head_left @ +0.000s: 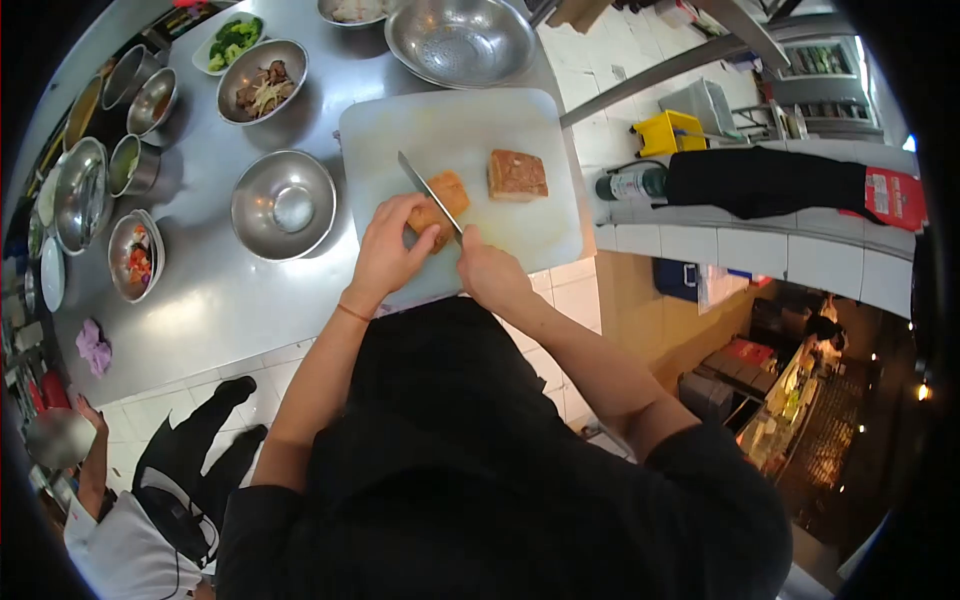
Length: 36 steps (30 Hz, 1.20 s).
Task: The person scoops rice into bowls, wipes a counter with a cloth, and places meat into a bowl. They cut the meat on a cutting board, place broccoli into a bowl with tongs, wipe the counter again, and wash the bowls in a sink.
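A white cutting board (400, 120) lies on the steel table in front of me. My right hand (492, 272) is wrapped round the handle of a knife (428, 187), its blade slanting up and left across a golden-brown block of food (447, 192). Fingers of my left hand (392, 248) press on this block at its left side, close to the blade, and cover part of it. Farther right on the board sits a second brown block of food (517, 175) with a reddish-brown top.
Left of the board stands a steel bowl (284, 206); behind it are a bowl of meat (263, 82) and a dish of broccoli (236, 44). A large colander (460, 40) borders the board's far edge. At lower left, a person (150, 520) stands beyond the table.
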Available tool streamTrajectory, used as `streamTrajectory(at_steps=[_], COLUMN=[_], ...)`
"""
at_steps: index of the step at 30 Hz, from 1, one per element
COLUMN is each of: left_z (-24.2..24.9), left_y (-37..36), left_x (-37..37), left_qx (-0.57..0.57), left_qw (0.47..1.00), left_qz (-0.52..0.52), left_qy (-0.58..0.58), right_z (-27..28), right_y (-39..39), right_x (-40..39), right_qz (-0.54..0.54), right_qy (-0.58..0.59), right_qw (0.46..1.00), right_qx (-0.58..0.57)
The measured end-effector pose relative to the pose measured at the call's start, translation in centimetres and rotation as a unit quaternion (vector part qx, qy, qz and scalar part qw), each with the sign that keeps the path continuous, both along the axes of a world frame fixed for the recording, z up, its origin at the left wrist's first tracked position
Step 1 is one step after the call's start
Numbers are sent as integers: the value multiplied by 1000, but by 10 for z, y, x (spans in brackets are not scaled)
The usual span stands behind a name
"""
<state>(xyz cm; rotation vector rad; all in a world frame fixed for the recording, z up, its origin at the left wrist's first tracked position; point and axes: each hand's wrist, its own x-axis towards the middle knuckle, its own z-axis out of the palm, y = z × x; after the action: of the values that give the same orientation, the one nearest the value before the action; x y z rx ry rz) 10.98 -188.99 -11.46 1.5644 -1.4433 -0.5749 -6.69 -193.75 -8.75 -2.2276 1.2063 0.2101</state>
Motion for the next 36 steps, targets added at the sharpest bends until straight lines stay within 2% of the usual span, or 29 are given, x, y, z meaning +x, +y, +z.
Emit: streamTrajectory(at_steps=[2, 3, 5, 9, 15, 28, 34, 36], left_z=[0, -1, -6, -3, -3, -4, -11, -12], left_y=[9, 7, 14, 13, 11, 14, 10, 14], left_x=[-4, -3, -5, -6, -4, -7, -2, -6], left_qx=[28, 22, -21, -28, -16, -15, -32, -40], left_qw=[995, 996, 999, 998, 998, 999, 998, 998], left_qz=[38, 41, 28, 24, 10, 29, 24, 13], left_qy=[87, 78, -42, -60, -62, -42, -45, -54], right_z=[14, 28, 79, 136, 115, 148, 103, 82], right_y=[-2, -11, -15, -3, -7, 4, -4, -9], right_x=[-6, -4, -6, -18, 4, -17, 10, 24], right_qz=[7, 19, 37, 56, 89, 78, 73, 101], right_qy=[-5, -10, 21, 109, 55, 91, 50, 26], right_qw=[1000, 1000, 999, 987, 993, 988, 993, 994], right_qx=[10, 11, 29, 102, 61, 96, 82, 19])
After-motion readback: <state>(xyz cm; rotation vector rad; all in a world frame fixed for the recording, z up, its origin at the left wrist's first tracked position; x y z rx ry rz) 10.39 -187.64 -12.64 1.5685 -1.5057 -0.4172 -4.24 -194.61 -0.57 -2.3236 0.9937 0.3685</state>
